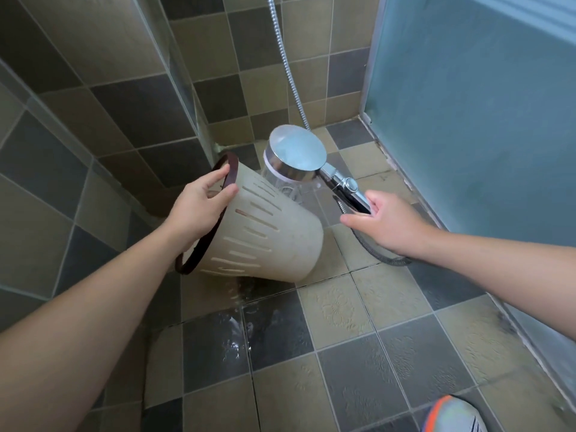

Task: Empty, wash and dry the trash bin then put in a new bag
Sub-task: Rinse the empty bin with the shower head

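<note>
Two hands share this rinse, so think of the tiled floor [389, 310] first: it is already wet at six o'clock from the bin, and your shoe [455, 414] stands close by, so a slip is the likely hazard. Keep your footing planted.

Next, the trash bin [265, 232]. It sits near the middle of your view, tipped on its side with its base at three o'clock and its dark rim [199, 244] at nine, its lower edge low over the floor. Water runs off below it. Your left hand [199, 201] is clamped on the rim, thumb outside and fingers curled inside. Roll the bin slowly from that grip so the spray reaches each slotted side, and keep the mouth low enough to drain.

Then the shower head [296, 154], at one o'clock from the bin, spraying onto its upper wall. Your right hand [383, 219] holds the handle [349, 191] only loosely, with the fingers partly spread. Close them firmly, since the hose [374, 254] may tug the head aside.
</note>
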